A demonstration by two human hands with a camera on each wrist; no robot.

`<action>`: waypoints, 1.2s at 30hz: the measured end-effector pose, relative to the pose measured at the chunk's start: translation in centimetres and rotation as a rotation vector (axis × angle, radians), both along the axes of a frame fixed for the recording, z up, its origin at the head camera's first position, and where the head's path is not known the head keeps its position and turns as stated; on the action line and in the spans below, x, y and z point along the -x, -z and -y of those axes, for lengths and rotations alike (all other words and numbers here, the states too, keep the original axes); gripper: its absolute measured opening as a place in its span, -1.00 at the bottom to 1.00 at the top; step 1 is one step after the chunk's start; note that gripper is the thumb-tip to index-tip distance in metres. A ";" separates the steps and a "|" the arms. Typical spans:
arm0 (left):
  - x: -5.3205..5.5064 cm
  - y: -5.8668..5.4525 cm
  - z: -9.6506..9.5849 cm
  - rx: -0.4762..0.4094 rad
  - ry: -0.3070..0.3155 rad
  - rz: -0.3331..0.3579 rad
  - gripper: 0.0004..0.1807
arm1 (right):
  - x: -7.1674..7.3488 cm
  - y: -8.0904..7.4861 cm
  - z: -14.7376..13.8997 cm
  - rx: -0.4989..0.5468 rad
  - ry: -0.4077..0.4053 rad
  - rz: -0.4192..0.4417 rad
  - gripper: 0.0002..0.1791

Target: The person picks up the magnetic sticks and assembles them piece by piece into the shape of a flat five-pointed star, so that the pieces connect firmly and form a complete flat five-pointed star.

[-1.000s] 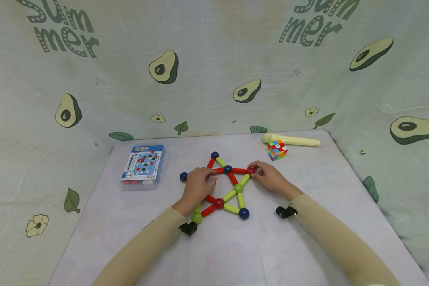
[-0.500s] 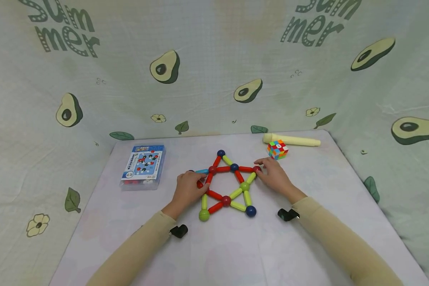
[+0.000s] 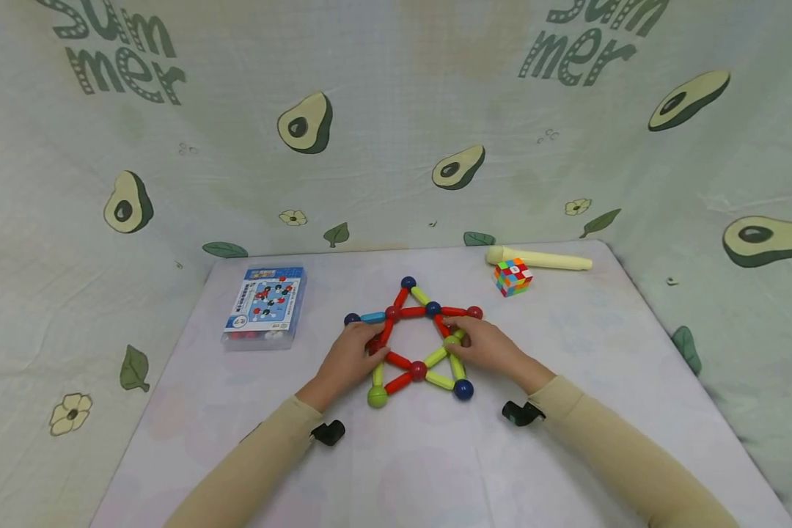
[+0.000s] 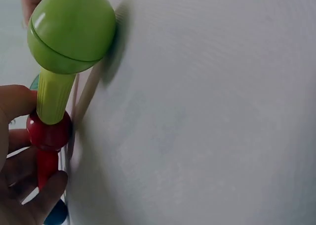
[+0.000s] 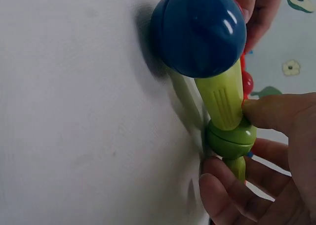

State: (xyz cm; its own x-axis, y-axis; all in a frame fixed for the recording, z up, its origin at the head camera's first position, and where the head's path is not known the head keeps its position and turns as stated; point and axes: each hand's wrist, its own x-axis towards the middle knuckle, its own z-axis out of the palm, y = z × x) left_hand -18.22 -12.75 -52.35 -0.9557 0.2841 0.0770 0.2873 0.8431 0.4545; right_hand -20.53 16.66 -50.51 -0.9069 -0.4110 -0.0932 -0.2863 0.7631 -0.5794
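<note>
A flat star of balls and rods [image 3: 412, 312], red, yellow-green and blue, lies on the table in the head view. My left hand [image 3: 350, 359] holds its left side, fingers and thumb around a red ball [image 4: 49, 131]. On the opposite side, my right hand [image 3: 488, 346] grips a green ball [image 5: 231, 138] and the rods beside it. Nearest me are two tips, a larger green ball [image 3: 377, 397] and a dark blue ball [image 3: 463, 389]. A light blue rod [image 3: 372, 317] runs to the dark blue ball [image 3: 352, 320] at the left tip.
A clear plastic box [image 3: 264, 308] with a molecule picture on its label lies at the left. Back right, a puzzle cube [image 3: 512, 277] stands in front of a pale yellow microphone-shaped stick [image 3: 541, 259]. Patterned cloth [image 3: 383, 147] hangs behind the table.
The star shifted right, then stopped. My left hand slid from its upper rods down to the left red ball. My right hand left the red tip ball and came nearer, onto the green ball.
</note>
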 end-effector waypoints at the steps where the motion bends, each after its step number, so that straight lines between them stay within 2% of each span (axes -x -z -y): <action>1: 0.0 0.0 0.1 0.002 0.006 0.001 -0.41 | 0.0 0.0 0.1 -0.002 -0.009 0.004 -0.40; 20: 0.0 0.6 0.4 0.017 0.043 -0.005 -0.42 | -0.1 0.0 0.0 0.017 -0.025 0.006 -0.40; 27: 0.0 1.1 0.2 0.004 0.094 -0.014 -0.58 | 0.0 0.2 0.0 0.015 -0.026 -0.005 -0.38; 36: -0.2 1.0 0.0 -0.021 0.038 -0.038 -0.61 | 0.0 0.4 0.1 0.017 -0.028 0.003 -0.36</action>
